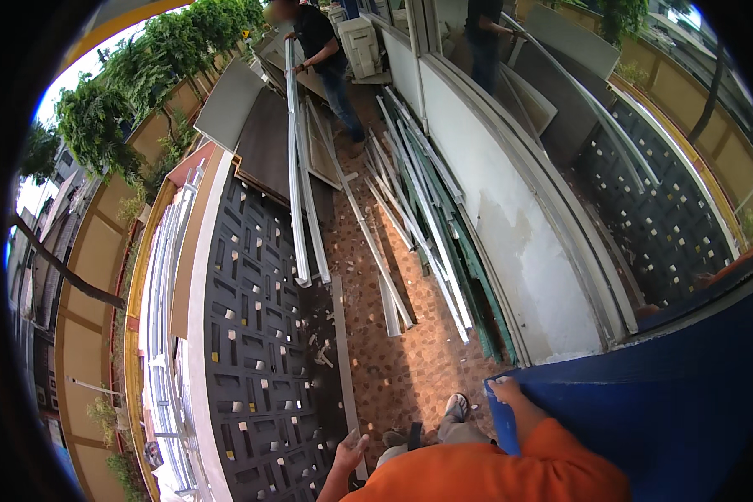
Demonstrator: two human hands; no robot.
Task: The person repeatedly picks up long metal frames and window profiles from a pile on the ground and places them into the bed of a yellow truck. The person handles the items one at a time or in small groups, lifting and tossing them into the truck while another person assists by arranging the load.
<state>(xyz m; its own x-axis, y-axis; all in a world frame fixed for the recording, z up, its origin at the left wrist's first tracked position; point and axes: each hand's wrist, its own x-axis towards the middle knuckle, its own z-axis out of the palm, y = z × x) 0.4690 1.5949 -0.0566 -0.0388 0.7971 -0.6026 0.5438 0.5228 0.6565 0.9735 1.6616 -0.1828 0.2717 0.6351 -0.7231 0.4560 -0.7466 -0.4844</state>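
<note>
My right hand (504, 389) is at the corner of the blue wall (611, 410), its fingers curled over the edge. Low beside my body, my left hand (351, 449) holds nothing; thumb and fingers are apart. Ahead, another person (326, 58) in dark clothes grips long white metal channels (294, 167), which slant down to the floor. Right of these, a loose pile of long metal strips (427, 209) and green strips (470, 276) lies along the wall. One thin strip (368, 234) leans apart from the pile.
Patterned tile floor (393, 368) runs between a dark pierced block wall (251, 335) and a glazed wall with white panels (527, 243). Boards (259, 151) lean at the far left. More metal lengths (163, 335) lie on the left ledge. Small debris (322, 351) is scattered near the pierced wall.
</note>
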